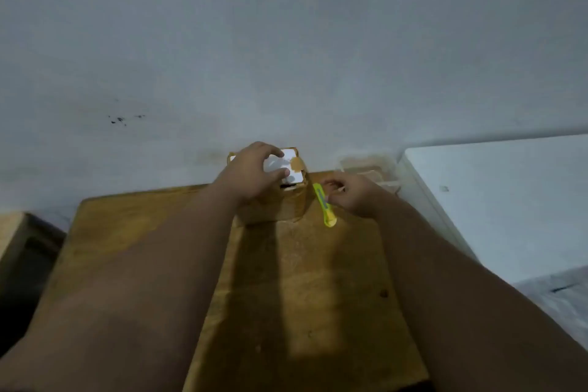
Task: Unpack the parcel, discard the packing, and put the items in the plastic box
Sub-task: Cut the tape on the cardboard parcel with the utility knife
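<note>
Currently, the cardboard parcel (280,200) stands at the far edge of the wooden table (133,232), against the wall. Left hand (251,175) rests on its top, fingers curled over a white item (283,164) showing in the opening. Right hand (350,197) lies just right of the parcel, fingertips on a yellow utility knife (324,205) lying on the table; whether it grips is unclear. Clear plastic box (370,169) sits behind that hand.

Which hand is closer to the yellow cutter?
The right hand. Its fingers touch the yellow cutter lying on the wooden table. The left hand is farther away, resting on top of the parcel, left of the cutter.
</note>
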